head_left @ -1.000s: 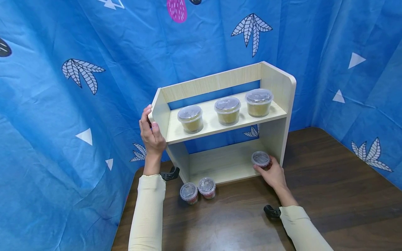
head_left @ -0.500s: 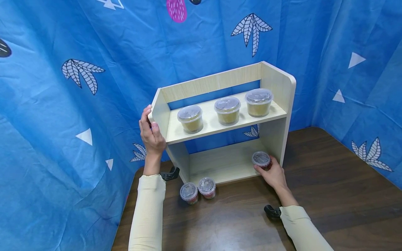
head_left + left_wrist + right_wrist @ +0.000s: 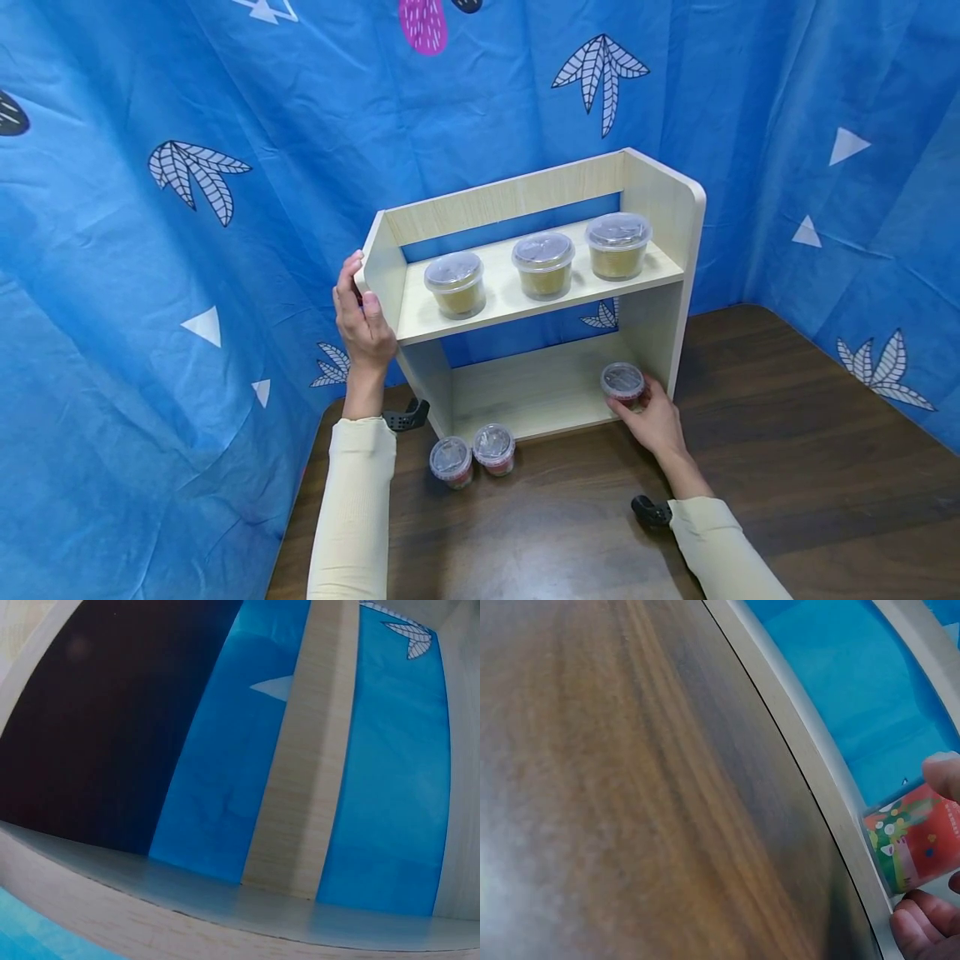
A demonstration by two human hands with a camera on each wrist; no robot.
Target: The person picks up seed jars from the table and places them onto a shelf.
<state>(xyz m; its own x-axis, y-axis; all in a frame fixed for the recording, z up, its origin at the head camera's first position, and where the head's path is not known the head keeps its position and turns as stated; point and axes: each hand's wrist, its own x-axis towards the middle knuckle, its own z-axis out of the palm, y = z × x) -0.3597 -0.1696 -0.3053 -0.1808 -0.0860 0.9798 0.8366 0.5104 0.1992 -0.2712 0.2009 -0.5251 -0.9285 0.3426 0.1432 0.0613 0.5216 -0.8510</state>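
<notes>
My left hand (image 3: pixel 363 321) rests against the left side panel of a pale two-tier wooden shelf (image 3: pixel 510 198), fingers and thumb mostly straight. In the left wrist view only shelf boards show, no fingers. Down at the right end of the lower tier, my right hand (image 3: pixel 654 418) holds a small lidded cup (image 3: pixel 622 380) upright between thumb and fingers. That cup's red side with a flower print (image 3: pixel 922 838) faces the right wrist camera. Two similar lidded cups, one on the left (image 3: pixel 452 462) and another beside it (image 3: pixel 494 450), stand on the table before the shelf.
Three larger clear tubs with yellow contents, a left tub (image 3: pixel 459 287), a middle tub (image 3: pixel 545 271) and a right tub (image 3: pixel 618 250), stand on the upper tier. A dark wooden table (image 3: pixel 555 517) carries the shelf. Blue curtain (image 3: pixel 300 167) hangs behind and at both sides.
Almost nothing moves. The right fingers shift slightly around the cup, and more of its red side shows below the lid. My left hand stays at the side panel.
</notes>
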